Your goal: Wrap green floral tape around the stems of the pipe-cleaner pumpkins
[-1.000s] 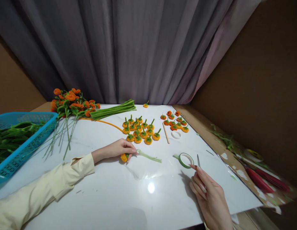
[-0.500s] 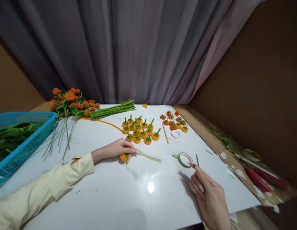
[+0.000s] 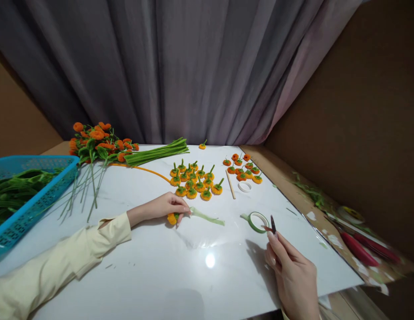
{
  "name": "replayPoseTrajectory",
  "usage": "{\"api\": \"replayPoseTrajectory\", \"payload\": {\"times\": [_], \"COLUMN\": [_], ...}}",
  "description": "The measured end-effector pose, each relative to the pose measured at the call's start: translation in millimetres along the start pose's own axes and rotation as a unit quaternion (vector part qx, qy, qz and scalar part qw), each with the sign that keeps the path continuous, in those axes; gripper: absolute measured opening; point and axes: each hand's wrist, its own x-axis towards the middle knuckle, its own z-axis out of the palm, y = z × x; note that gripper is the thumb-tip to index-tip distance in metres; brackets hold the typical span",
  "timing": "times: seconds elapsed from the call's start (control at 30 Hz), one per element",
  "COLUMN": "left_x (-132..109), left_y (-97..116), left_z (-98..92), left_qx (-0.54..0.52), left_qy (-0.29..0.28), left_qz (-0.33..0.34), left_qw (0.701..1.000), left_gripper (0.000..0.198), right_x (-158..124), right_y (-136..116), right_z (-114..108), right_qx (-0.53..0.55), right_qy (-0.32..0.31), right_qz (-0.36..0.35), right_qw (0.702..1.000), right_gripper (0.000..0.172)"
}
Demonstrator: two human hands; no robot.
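My left hand (image 3: 175,206) is closed around a yellow-orange fuzzy flower head (image 3: 172,218), resting low on the white table. From its fingertips a pale green strip of tape (image 3: 208,217) stretches right along the tabletop. My right hand (image 3: 290,266) grips a small pointed metal tool (image 3: 273,225) whose dark tip points up and away; the fingers hide most of it, so its exact kind is unclear. Just beyond that tool lies a roll of green tape (image 3: 251,222) with a loose end to its left.
Several yellow flower heads (image 3: 192,194) with green stubs stand mid-table. Orange ones (image 3: 242,177), a wooden stick (image 3: 231,184) and a white ring (image 3: 244,186) are farther right. Green stems (image 3: 156,153), finished flowers (image 3: 96,133) and a blue basket (image 3: 60,195) occupy the left. Red-handled pliers (image 3: 358,249) lie right.
My right hand has turned slightly, and the tool's tip has shifted a little left, closer to the tape roll. The left hand and its flower head stay put.
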Motion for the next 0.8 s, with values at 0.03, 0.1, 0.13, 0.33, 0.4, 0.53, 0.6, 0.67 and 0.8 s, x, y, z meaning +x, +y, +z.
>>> {"api": "replayPoseTrajectory", "payload": {"times": [0.03, 0.1, 0.13, 0.33, 0.4, 0.53, 0.6, 0.67, 0.8], "left_x": [-0.1, 0.0, 0.2, 0.4, 0.1, -0.2, -0.2, -0.2, -0.8], "left_y": [0.3, 0.7, 0.6, -1.4, -1.7, -0.8, -0.5, -0.6, -2.2], "left_z": [0.0, -0.1, -0.2, -0.5, -0.4, 0.2, 0.5, 0.5, -0.4], "left_qx": [0.001, 0.004, 0.006, -0.007, -0.008, -0.006, -0.003, -0.002, 0.004], "left_qy": [0.000, -0.001, -0.001, 0.001, 0.000, 0.002, 0.002, 0.003, 0.001], "left_qz": [-0.001, -0.001, -0.001, -0.006, -0.003, -0.008, -0.006, -0.002, 0.007], "left_qw": [1.000, 1.000, 1.000, 1.000, 1.000, 1.000, 1.000, 1.000, 1.000], "left_gripper": [0.030, 0.030, 0.031, 0.028, 0.029, 0.029, 0.030, 0.032, 0.033], "right_x": [0.0, 0.2, 0.3, 0.1, -0.6, -2.1, -2.0, -1.3, 0.1], "right_y": [0.5, 1.0, 1.0, 0.5, 0.2, -0.4, -0.4, 0.4, 2.0], "right_z": [-0.5, -0.7, -0.5, 1.0, 0.6, 0.1, 0.0, -0.4, -1.2], "right_qx": [-0.005, -0.008, -0.007, -0.019, -0.028, -0.024, -0.015, -0.011, -0.018], "right_qy": [0.001, 0.004, 0.007, 0.019, 0.023, 0.030, 0.038, 0.041, 0.042], "right_qz": [-0.005, -0.008, -0.008, -0.013, -0.011, -0.003, 0.003, 0.007, -0.004], "right_qw": [1.000, 1.000, 1.000, 1.000, 0.999, 0.999, 0.999, 0.999, 0.999], "right_gripper": [0.037, 0.036, 0.036, 0.034, 0.036, 0.040, 0.042, 0.043, 0.046]}}
